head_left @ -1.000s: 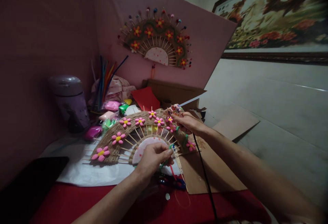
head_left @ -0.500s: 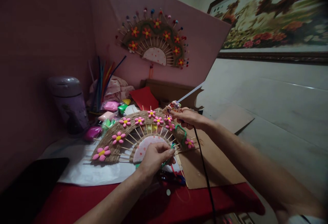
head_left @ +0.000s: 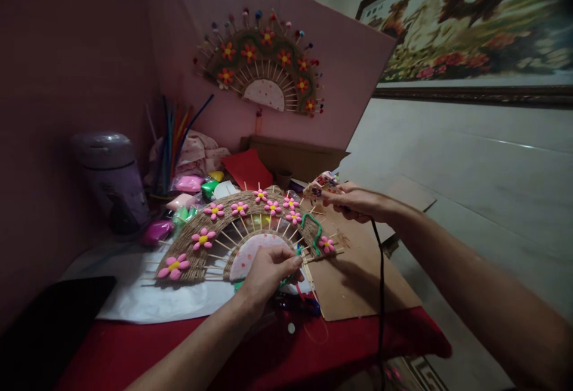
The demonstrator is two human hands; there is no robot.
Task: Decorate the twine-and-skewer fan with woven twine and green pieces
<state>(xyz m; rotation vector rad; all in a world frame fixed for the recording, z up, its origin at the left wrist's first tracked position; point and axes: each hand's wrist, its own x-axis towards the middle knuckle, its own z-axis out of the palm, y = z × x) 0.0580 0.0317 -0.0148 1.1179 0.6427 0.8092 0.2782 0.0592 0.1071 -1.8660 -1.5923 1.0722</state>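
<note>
My left hand (head_left: 274, 274) is in front of a fan-shaped twine craft (head_left: 188, 256) with pink flowers, its fingers pinched on green yarn (head_left: 298, 251). Part of that yarn is hidden by the fingers. Another wavy stretch of green yarn (head_left: 317, 240) lies on the fan's right arm, among the flowers. Over the right side, my right hand (head_left: 358, 201) is closed around a patterned glue gun (head_left: 323, 185), whose black cord (head_left: 381, 295) hangs down. The fan's thin sticks point outward and inward, around a dotted white half-disc (head_left: 255, 251).
A finished-looking fan (head_left: 248, 39) hangs on the pink wall. Bagged coloured clay (head_left: 188, 184), a purple flask (head_left: 111, 182) and pipe cleaners (head_left: 172, 137) stand at left. Cardboard (head_left: 358, 289) lies at right. Dark blue-handled scissors (head_left: 295, 303) lie near the red table edge (head_left: 250, 349).
My right hand has moved right with the glue gun, away from the fan's flowers, and the white stick at its back no longer shows. My left hand keeps its pinch. The view has shifted slightly.
</note>
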